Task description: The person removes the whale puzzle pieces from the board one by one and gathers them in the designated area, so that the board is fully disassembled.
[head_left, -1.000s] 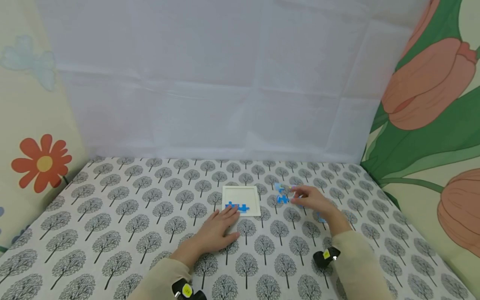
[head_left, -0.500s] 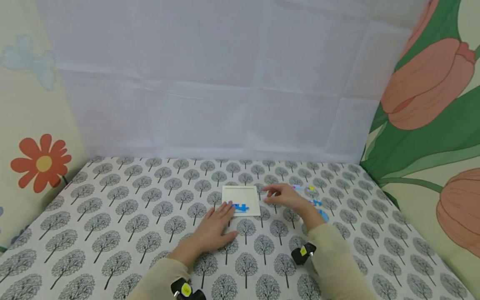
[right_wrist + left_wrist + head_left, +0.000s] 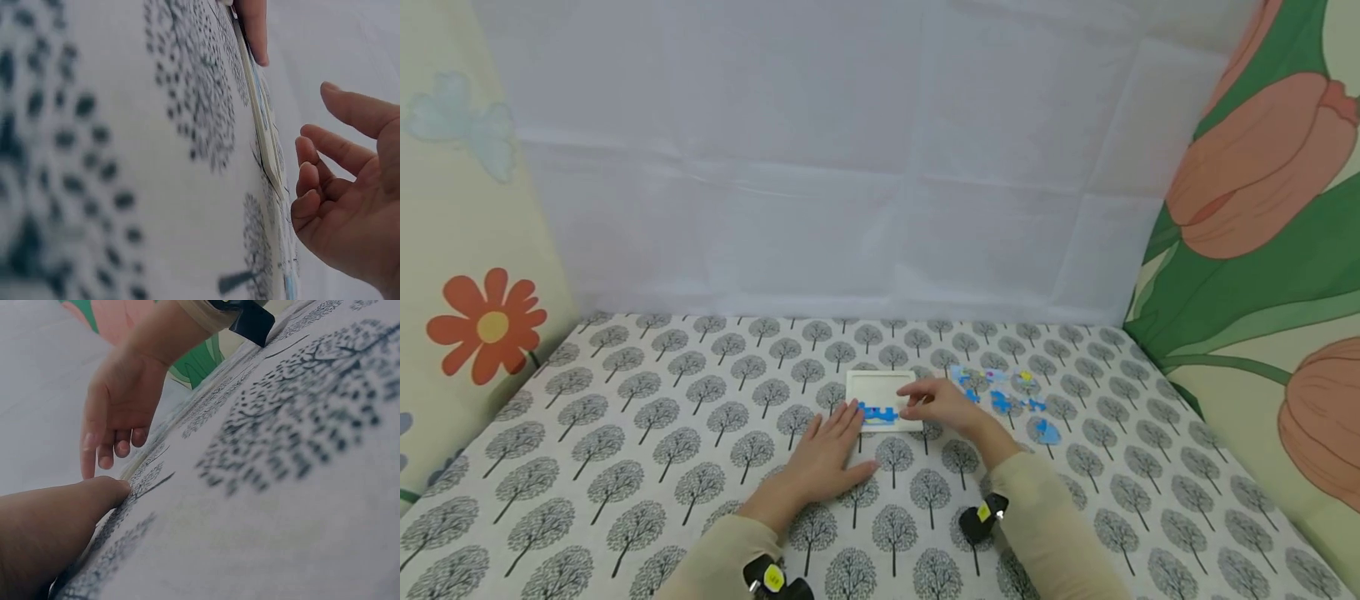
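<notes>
In the head view a white square puzzle tray lies on the cloth, with joined blue jigsaw pieces along its near side. My left hand lies flat, fingers straight, its fingertips at the tray's near left corner and partly over the blue pieces. Over the tray's right side hovers my right hand. The right wrist view shows this right hand with thumb and index finger apart and the other fingers loosely bent. No piece is visible between them.
Several loose jigsaw pieces lie right of the tray, beyond the right hand. Among them are a heart-like blue piece and one with yellow. A tree-print cloth covers the table, and a white sheet hangs behind.
My right hand has moved left from the loose pieces to above the tray's right side, uncovering those pieces. My left hand has shifted slightly left, staying at the tray's corner.
</notes>
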`<state>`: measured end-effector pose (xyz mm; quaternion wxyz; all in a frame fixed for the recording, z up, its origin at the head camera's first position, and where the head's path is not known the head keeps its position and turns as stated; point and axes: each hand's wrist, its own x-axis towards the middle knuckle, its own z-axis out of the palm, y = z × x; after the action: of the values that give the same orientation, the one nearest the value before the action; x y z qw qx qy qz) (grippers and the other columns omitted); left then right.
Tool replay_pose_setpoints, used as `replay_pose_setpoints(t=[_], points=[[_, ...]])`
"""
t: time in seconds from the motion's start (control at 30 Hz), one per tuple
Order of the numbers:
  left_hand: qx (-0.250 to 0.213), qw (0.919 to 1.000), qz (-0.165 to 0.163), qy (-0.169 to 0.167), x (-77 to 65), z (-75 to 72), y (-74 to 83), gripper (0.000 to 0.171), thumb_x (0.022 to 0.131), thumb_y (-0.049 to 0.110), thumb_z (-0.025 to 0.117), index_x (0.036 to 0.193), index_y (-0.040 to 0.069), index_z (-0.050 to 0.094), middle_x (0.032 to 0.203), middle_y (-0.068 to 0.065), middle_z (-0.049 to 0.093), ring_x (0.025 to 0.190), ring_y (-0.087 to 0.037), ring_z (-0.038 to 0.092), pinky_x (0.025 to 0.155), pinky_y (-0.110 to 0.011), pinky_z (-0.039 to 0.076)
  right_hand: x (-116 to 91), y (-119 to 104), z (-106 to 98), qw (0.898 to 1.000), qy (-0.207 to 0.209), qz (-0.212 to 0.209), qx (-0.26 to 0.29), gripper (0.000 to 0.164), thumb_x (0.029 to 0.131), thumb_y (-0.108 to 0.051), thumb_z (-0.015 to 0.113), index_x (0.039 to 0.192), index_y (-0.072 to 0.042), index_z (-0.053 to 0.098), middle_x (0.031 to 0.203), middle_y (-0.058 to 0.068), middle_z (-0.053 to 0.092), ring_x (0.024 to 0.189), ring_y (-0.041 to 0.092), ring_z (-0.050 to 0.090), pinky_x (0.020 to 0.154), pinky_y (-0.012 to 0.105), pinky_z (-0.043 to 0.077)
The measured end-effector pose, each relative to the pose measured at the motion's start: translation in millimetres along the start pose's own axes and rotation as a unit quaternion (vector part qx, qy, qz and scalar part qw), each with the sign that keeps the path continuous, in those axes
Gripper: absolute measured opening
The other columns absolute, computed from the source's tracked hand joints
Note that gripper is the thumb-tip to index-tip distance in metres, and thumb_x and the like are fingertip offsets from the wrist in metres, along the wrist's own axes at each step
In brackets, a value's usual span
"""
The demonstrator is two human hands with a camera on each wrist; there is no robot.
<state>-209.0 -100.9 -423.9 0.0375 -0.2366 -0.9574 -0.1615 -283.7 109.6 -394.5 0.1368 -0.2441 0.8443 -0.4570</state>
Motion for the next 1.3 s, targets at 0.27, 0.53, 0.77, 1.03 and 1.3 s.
replay_pose_setpoints(t=[0.27,0.53,0.77,1.03,1.3], points=[[0.009,0.9999,0.000,-0.008,-0.5,-1.3,1.4,0.075,0.084,0.050,0.044,0.135,-0.002,0.024,0.140,-0.015,0.016,0.127,-0.027,0.012,0.099,-0.049,0.009,1.7,4.0,13.5,0.999,0.017,0.012,-0.050,0.039,0.078,-0.021,0.064,0.112,-0.005,0.057,0.094,0.005,0.054,0.079,0.016,0.052,0.059,0.028,0.045],[0.025,0.9996,0.011,-0.004,0.5,-0.1,0.9,0.073,0.085,0.048,0.043,0.134,-0.003,0.025,0.140,-0.016,0.017,0.127,-0.028,0.013,0.099,-0.049,0.009,2.5,1.2,22.6,0.993,0.035,0.011,-0.115,0.040,0.073,-0.022,0.068,0.110,-0.007,0.060,0.094,0.003,0.053,0.084,0.017,0.049,0.068,0.030,0.043],[0.030,0.9995,0.008,-0.011,-0.1,0.5,1.2,0.073,0.085,0.048,0.042,0.134,-0.004,0.024,0.140,-0.016,0.017,0.127,-0.028,0.013,0.099,-0.048,0.009,2.8,-0.9,27.0,0.987,0.047,0.007,-0.154,0.038,0.072,-0.020,0.069,0.108,-0.008,0.061,0.090,0.001,0.054,0.081,0.016,0.049,0.068,0.030,0.042],[0.031,0.9994,0.009,-0.012,-0.3,-0.9,1.9,0.073,0.086,0.047,0.042,0.134,-0.005,0.023,0.140,-0.017,0.016,0.127,-0.028,0.013,0.099,-0.048,0.008,3.0,-4.1,29.1,0.985,0.054,0.003,-0.167,0.034,0.072,-0.017,0.069,0.104,-0.008,0.062,0.087,0.001,0.053,0.079,0.015,0.049,0.067,0.029,0.041],[0.028,0.9995,0.009,-0.011,-0.8,-1.1,1.9,0.072,0.086,0.046,0.042,0.134,-0.005,0.023,0.140,-0.017,0.016,0.127,-0.028,0.012,0.099,-0.048,0.007,4.1,-3.7,29.9,0.987,0.065,0.003,-0.145,0.032,0.073,-0.016,0.068,0.103,-0.007,0.060,0.093,0.003,0.055,0.087,0.019,0.051,0.077,0.036,0.042]])
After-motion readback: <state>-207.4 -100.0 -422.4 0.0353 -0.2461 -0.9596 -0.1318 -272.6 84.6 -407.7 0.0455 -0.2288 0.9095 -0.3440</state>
